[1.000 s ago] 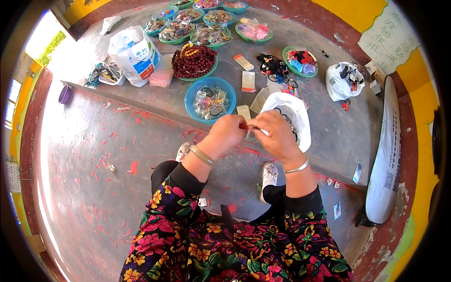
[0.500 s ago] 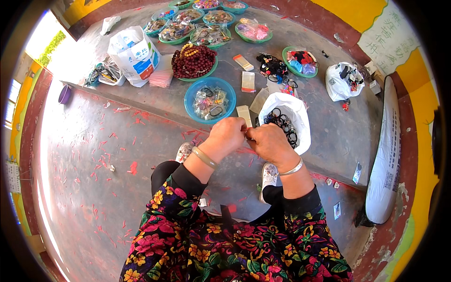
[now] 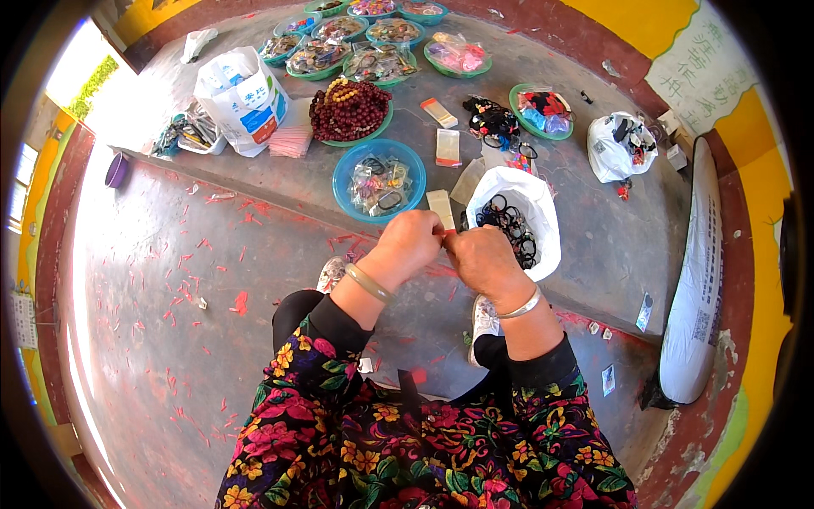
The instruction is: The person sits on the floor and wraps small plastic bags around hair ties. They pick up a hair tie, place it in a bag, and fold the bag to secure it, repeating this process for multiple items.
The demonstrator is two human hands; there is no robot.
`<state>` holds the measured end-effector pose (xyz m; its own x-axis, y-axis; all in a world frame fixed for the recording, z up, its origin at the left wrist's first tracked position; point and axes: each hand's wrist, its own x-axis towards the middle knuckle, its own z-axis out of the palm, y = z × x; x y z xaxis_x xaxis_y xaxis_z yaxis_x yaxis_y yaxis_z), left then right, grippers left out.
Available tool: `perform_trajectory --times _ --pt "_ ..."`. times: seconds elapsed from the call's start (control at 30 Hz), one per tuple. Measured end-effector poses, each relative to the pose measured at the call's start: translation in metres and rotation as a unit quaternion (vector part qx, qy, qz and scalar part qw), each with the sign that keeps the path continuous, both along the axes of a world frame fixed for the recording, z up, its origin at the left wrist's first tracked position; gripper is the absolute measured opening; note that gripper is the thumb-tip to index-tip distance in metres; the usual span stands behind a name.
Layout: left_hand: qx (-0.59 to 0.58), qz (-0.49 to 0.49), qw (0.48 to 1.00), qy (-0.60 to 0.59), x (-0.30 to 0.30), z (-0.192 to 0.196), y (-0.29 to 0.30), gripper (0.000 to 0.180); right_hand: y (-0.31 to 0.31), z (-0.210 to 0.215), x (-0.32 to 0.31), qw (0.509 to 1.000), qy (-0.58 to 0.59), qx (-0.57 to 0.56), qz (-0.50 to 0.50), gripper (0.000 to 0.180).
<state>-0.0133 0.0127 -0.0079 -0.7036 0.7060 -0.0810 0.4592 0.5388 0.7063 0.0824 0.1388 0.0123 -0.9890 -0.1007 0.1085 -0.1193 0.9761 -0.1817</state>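
My left hand [image 3: 413, 241] and my right hand [image 3: 484, 256] meet at the fingertips, both pinched closed. Whatever sits between the fingers is too small and covered to name. Just beyond them lies a pale packet with an orange end [image 3: 440, 206]. To the right of my right hand stands a white bag [image 3: 545, 222], its mouth wide, with several black hair ties [image 3: 510, 227] inside. Ahead of my left hand is a blue basin [image 3: 342, 188] of small clear-wrapped items [image 3: 381, 181].
A green tray of dark red beads [image 3: 349, 114] stands farther left, near a white printed bag [image 3: 246, 100]. Several basins of packaged goods [image 3: 339, 42] line the back. A long white roll [image 3: 697, 280] lies at right. A raised floor edge [image 3: 254, 197] runs across; red scraps litter the lower floor.
My right hand has shifted very slightly down, its fingertips still against those of my left. The containers around have not moved.
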Motion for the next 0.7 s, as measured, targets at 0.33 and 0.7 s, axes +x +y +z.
perform_trajectory --times 0.33,0.7 --pt "0.084 -0.015 0.992 -0.097 -0.001 0.008 0.0 0.021 0.004 0.001 0.001 0.991 0.003 -0.072 -0.108 0.014" --pt "0.141 -0.023 0.94 -0.308 -0.001 0.016 -0.003 0.015 0.026 0.02 0.002 0.786 -0.104 -0.587 -0.164 0.016"
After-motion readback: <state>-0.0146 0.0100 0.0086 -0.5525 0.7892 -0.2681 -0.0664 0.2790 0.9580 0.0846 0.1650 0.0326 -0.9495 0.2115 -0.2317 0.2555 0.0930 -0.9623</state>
